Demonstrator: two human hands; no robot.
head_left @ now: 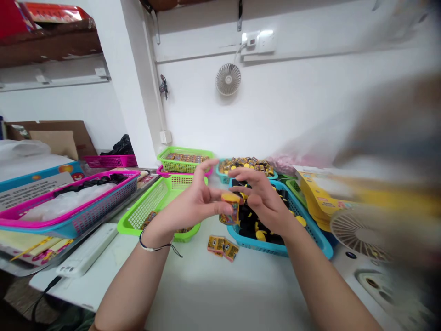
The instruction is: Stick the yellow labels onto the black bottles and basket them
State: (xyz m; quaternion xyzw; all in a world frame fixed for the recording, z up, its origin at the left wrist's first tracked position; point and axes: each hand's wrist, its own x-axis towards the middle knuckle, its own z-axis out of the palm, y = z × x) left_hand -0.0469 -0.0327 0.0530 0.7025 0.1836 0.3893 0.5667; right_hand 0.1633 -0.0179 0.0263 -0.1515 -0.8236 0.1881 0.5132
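1. Since the packet (230, 209) is small, the left hand (193, 207) pinches it at the fingertips, up over the bench (206, 294); the right hand (262, 202) is open, its fingers spread just beside it.
2. The blue basket (275, 249) of black-and-yellow pieces and the green basket (126, 226) sit on either side, seemingly for easy reach.
3. Three loose packets (220, 248) lie near the hands; about eight baskets show.
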